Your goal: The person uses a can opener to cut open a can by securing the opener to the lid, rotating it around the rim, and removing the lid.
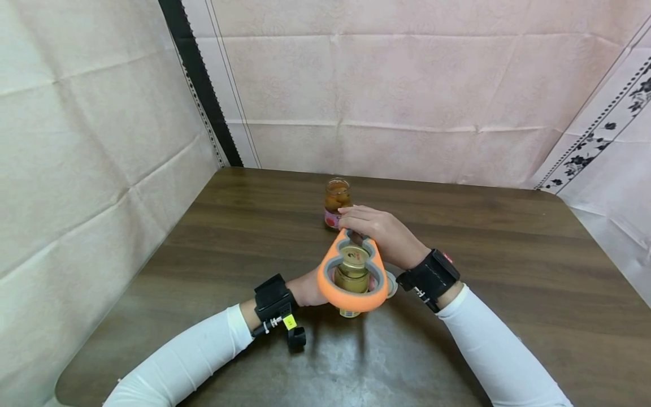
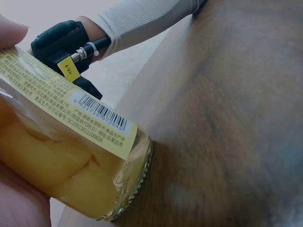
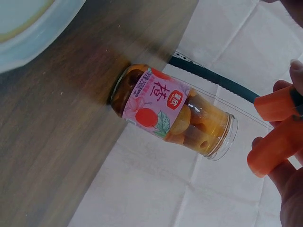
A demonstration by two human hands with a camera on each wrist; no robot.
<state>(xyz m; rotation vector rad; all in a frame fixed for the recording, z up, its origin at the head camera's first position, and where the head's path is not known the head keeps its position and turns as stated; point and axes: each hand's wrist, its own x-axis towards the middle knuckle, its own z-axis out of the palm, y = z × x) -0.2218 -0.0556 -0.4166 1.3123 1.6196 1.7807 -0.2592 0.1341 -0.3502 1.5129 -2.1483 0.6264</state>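
My left hand (image 1: 311, 288) grips a glass jar of yellow fruit (image 2: 80, 165) around its body. A gold lid (image 1: 354, 257) is on that jar, and a printed label with a barcode faces the left wrist camera. My right hand (image 1: 381, 234) holds an orange jar opener (image 1: 353, 301) with grey inner edges by the ends of its two handles. In the head view the jar's lid shows through the opener's gap; whether the opener touches it, I cannot tell. The right wrist view shows the orange handle ends (image 3: 279, 146) between fingers.
Behind my right hand stands an open glass jar (image 1: 337, 198) of brownish fruit with a pink label (image 3: 154, 104). A pale round lid (image 1: 391, 284) lies on the brown table (image 1: 244, 237), right of the held jar. Pale cloth (image 1: 407, 85) hangs behind the table.
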